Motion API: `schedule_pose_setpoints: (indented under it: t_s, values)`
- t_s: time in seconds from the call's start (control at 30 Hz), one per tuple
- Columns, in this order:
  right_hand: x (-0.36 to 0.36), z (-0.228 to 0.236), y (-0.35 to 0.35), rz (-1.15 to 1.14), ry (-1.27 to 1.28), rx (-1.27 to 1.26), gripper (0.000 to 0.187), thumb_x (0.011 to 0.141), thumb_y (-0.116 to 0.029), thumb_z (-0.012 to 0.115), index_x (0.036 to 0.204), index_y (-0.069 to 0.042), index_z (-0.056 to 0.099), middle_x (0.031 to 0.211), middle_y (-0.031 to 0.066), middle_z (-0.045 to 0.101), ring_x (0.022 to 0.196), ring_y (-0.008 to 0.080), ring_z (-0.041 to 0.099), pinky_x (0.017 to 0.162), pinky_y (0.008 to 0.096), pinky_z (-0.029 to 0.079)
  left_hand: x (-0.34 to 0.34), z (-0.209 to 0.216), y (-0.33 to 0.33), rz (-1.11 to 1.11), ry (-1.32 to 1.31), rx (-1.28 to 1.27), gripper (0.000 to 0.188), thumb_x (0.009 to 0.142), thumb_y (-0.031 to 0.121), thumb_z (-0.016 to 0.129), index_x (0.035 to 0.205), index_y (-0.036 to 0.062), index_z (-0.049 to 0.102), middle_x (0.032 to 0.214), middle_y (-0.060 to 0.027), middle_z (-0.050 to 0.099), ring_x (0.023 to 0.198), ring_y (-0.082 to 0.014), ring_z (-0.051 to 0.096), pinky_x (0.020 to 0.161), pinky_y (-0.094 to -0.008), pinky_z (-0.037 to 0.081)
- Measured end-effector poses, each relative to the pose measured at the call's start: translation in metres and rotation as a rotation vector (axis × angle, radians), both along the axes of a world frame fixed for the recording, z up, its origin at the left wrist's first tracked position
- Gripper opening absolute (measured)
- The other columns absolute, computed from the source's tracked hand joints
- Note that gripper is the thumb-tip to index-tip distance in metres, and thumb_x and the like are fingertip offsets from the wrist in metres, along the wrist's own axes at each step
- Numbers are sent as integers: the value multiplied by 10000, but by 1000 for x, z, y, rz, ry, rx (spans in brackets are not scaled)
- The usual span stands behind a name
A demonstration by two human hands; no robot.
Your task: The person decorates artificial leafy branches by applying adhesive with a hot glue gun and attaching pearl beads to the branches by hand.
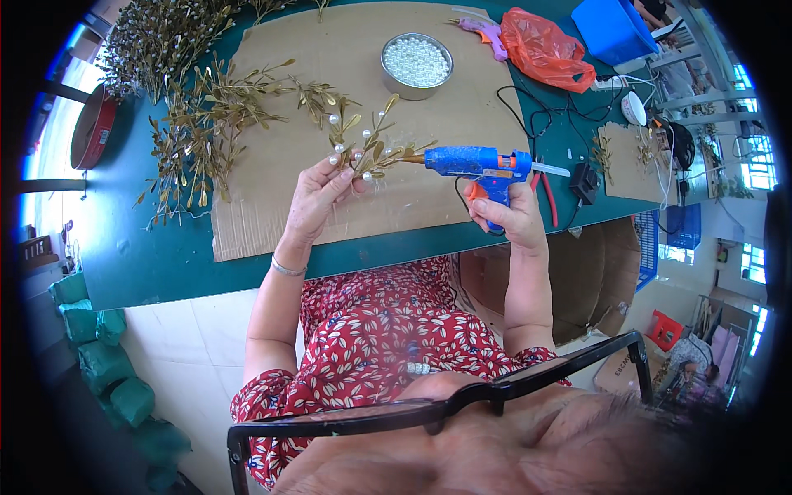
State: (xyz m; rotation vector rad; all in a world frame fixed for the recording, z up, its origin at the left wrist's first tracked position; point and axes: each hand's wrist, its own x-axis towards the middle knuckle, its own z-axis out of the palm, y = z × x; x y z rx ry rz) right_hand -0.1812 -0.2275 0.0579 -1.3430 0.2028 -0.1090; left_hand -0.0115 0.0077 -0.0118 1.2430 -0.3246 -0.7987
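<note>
Between the fingers of my left hand [320,191] is a gold artificial leaf sprig [381,132] with several white pearl beads on it. My right hand [516,213] is wrapped round the handle of a blue glue gun [470,160], its fingers by the orange trigger. The gun's nozzle points left and reaches the sprig's leaves; whether it touches them I cannot tell. A clear glue stick [551,169] sticks out of the gun's back end. Beyond the hands, a round metal tin [417,89] full of white pearl beads [418,62] stands on the cardboard sheet [272,223].
Gold leaf sprigs [198,132] lie heaped at the left, beside a red round container [94,128]. Red-handled pliers [549,202] and a black adapter [585,182] lie right of the gun. Farther back are a pink glue gun [487,35], an orange plastic bag [544,49], a blue bin [612,31] and black cables.
</note>
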Motion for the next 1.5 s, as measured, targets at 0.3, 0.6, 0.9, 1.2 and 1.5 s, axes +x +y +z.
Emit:
schedule_pose_setpoints:
  t_s: [0.3, 0.6, 0.9, 1.2, 1.5]
  values:
    - [4, -11, 3, 48, 29, 23, 221, 807, -78, 635, 1009, -10, 576, 765, 31, 572, 559, 69, 511, 481, 194, 395, -3, -1, -3, 3, 10, -14, 276, 903, 76, 531, 1160, -21, 558, 759, -48, 613, 602, -51, 407, 564, -179, 334]
    - [5, -10, 1, 34, 15, 67, 232, 804, -71, 635, 1019, -12, 570, 802, 38, 577, 580, 75, 520, 477, 197, 403, -2, -5, -3, 16, 16, -15, 289, 904, 54, 521, 1180, -25, 544, 766, -58, 612, 596, -55, 397, 566, -180, 340]
    - [6, -14, 2, 16, 17, 96, 249, 789, -66, 639, 1020, -7, 569, 807, 41, 579, 579, 83, 522, 467, 202, 402, -3, -7, -4, 17, 31, -30, 276, 910, 46, 508, 1175, -24, 543, 793, -64, 607, 602, -58, 396, 571, -182, 343]
    - [13, -20, -1, -93, -51, 219, 299, 854, -175, 585, 1087, 0, 514, 764, 66, 569, 523, 84, 509, 439, 203, 377, -3, -12, -6, 74, 79, -125, 276, 924, 62, 488, 1181, -27, 535, 822, -80, 611, 613, -63, 402, 562, -185, 338]
    - [26, -88, -27, -271, 148, -52, 295, 849, -191, 637, 1067, -12, 549, 853, 9, 582, 713, 55, 526, 625, 189, 415, 25, -10, 26, 396, 97, -296, 255, 933, 71, 477, 1159, -22, 551, 847, -85, 609, 607, -64, 410, 546, -183, 327]
